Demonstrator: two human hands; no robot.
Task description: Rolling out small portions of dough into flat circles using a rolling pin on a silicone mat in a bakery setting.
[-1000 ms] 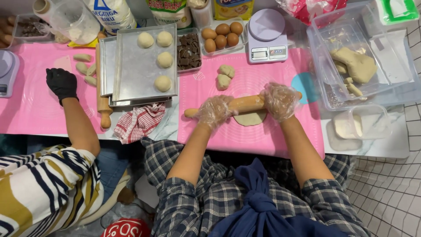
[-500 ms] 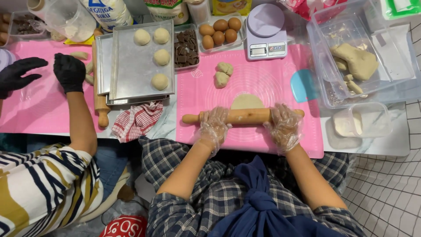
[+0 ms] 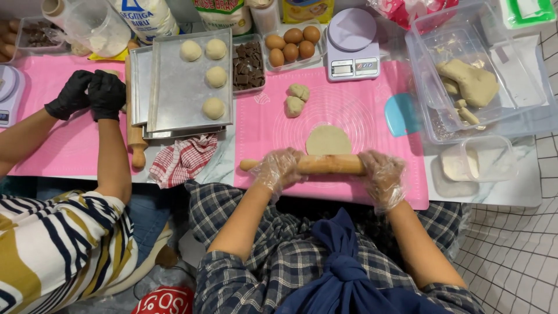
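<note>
Both my hands wear clear plastic gloves and grip a wooden rolling pin point(image 3: 326, 164) lying crosswise on the pink silicone mat point(image 3: 372, 110). My left hand point(image 3: 278, 169) holds its left end, my right hand point(image 3: 382, 177) its right end. The pin sits at the near edge of a flattened round of pale dough point(image 3: 328, 139). Two small dough lumps point(image 3: 296, 99) lie further back on the mat.
A metal tray point(image 3: 174, 99) with several dough balls, a chocolate tub point(image 3: 248, 64), eggs point(image 3: 293, 43), a scale point(image 3: 351, 43), a clear bin with dough point(image 3: 471, 81) and a blue scraper point(image 3: 400, 114) surround the mat. At left a co-worker's black-gloved hands point(image 3: 90, 93) meet over another pink mat.
I have drawn the rolling pin back toward me, off the dough, which is now flatter and fully exposed. The co-worker's second gloved hand came in and joined the first.
</note>
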